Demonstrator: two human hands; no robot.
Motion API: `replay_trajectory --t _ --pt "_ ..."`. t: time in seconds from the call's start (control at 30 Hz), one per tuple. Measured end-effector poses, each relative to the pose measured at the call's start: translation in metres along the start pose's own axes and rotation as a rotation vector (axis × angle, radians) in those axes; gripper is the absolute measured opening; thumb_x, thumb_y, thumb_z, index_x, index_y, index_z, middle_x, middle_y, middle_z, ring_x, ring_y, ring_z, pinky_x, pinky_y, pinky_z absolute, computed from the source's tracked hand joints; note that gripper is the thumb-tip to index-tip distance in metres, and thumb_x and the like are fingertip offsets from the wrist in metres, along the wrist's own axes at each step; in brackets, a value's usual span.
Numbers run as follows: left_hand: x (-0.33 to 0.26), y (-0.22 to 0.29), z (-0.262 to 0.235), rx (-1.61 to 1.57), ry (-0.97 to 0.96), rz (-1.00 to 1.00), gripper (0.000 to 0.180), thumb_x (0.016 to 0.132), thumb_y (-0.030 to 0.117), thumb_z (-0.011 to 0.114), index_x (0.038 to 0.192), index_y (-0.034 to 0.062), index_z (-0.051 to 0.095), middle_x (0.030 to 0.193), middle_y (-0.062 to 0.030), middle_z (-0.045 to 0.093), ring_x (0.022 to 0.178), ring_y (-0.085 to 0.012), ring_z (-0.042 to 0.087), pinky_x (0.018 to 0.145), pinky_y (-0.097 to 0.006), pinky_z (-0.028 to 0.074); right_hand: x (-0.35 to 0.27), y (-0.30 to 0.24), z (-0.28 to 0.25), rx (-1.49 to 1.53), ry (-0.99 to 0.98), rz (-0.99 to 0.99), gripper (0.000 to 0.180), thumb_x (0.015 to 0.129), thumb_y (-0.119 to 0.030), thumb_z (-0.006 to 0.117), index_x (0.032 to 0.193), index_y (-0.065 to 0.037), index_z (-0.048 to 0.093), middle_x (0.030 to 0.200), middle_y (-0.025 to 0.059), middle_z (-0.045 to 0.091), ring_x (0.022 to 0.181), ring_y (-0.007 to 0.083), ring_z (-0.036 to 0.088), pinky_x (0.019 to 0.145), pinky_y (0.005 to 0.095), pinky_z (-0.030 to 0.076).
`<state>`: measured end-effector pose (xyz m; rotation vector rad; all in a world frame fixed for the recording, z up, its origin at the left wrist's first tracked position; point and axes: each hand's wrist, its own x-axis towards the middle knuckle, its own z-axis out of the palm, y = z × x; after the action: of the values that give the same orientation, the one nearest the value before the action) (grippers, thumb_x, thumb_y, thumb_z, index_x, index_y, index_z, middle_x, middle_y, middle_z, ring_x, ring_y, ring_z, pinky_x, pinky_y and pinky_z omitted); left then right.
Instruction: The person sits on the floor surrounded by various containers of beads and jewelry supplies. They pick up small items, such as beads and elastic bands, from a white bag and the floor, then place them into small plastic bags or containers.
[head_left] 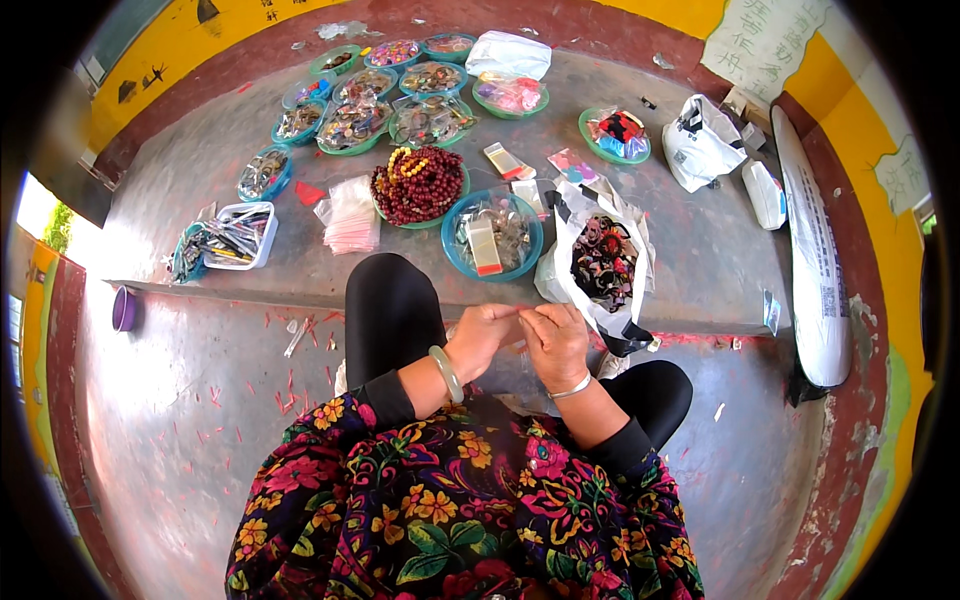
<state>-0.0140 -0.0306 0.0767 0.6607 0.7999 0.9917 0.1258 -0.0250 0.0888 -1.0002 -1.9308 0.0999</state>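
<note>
My left hand [480,335] and my right hand [556,340] meet above my lap, fingertips pinched together on something small and thin that I cannot make out. A pale green bangle sits on the left wrist and a silver bracelet on the right. Just ahead on the raised concrete step stand a blue bowl [492,236] with small clear packets and a green bowl of dark red beads [418,185]. An open white plastic bag [600,262] of dark trinkets stands to the right of my hands.
Several green and blue bowls of trinkets [352,122] crowd the far step. A stack of clear packets [350,215] and a white tray [238,238] lie at left. White bags [700,145] and a long white sack [815,270] sit at right. Red scraps litter the lower floor.
</note>
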Motion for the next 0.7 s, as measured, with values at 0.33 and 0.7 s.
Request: replay_trajectory --t 0.33,0.7 --pt "0.004 -0.011 -0.006 0.235 0.032 -0.015 0.023 0.088 -0.002 0.041 0.103 -0.0097 0.056 0.092 -0.0119 0.061 0.082 -0.0159 0.06 0.072 -0.027 0.048 -0.004 0.001 -0.003 -0.099 -0.059 -0.023 0.012 0.064 -0.006 0.065 0.077 -0.006 0.063 0.076 0.0047 0.056 0.068 0.0244 0.054 0.061 0.0353 0.041" --pt "0.0 -0.015 -0.005 0.966 0.089 0.333 0.02 0.08 0.015 0.049 0.085 -0.0005 0.06 0.075 -0.0257 0.056 0.074 -0.042 0.054 0.062 -0.043 0.044 -0.005 -0.008 -0.005 -0.268 -0.161 -0.083 0.013 0.064 -0.006 0.059 0.078 -0.005 0.058 0.076 0.0059 0.052 0.07 0.024 0.052 0.062 0.0358 0.04"
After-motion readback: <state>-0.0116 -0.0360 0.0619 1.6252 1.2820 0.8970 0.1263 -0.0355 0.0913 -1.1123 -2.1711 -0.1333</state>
